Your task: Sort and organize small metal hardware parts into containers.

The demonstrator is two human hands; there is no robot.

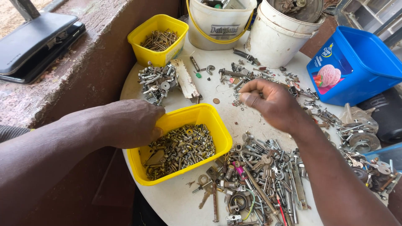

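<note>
My left hand (pixel 127 123) grips the left rim of a yellow tub (pixel 217 129) that holds several brass-coloured washers, nuts and small screws. My right hand (pixel 272 102) hovers above the round white table (pixel 180 201), beyond the tub, fingers pinched together; whether a small part sits between the fingertips is too small to tell. Below that hand lies a heap of bolts, keys and mixed metal hardware (pixel 255 175).
A second yellow tub (pixel 142 35) of nails stands at the back, with a pile of silvery bolts (pixel 157 83) and a wooden scrap (pixel 184 79) before it. Two white buckets (pixel 272 42) and a blue tub (pixel 356 62) line the far edge. A dark case (pixel 33 42) rests on the ledge.
</note>
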